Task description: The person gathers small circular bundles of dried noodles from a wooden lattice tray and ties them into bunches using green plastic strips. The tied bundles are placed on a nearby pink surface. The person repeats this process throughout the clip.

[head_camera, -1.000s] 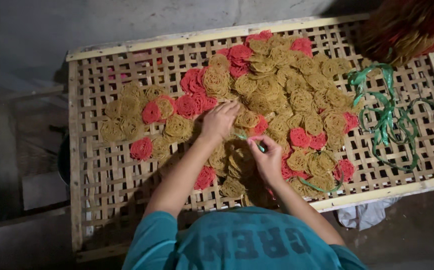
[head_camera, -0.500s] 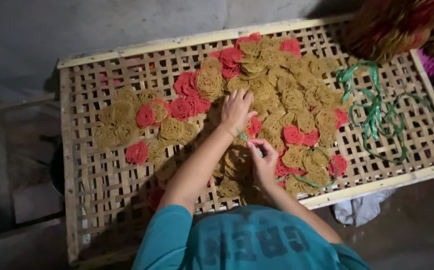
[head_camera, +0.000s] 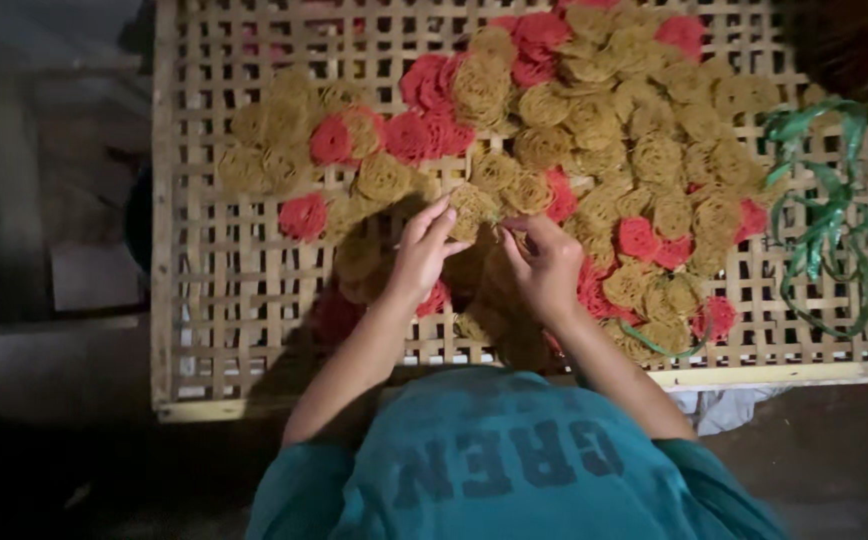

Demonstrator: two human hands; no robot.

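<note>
Many round, lacy discs, yellow-brown and red, lie spread over a woven bamboo tray. My left hand and my right hand meet near the tray's front middle. Both pinch the edges of one yellow-brown disc held between their fingertips, just above a stack of discs that my hands shade. My teal shirt fills the bottom of the view.
A bundle of green plastic strips lies on the tray's right side. A thin green strip curls near the front edge. A pale cloth sits under the tray's front rail. Dark floor lies to the left.
My left hand has drawn back from the pile and come in beside the right hand. Both now hold one disc. The view has moved closer to the tray.
</note>
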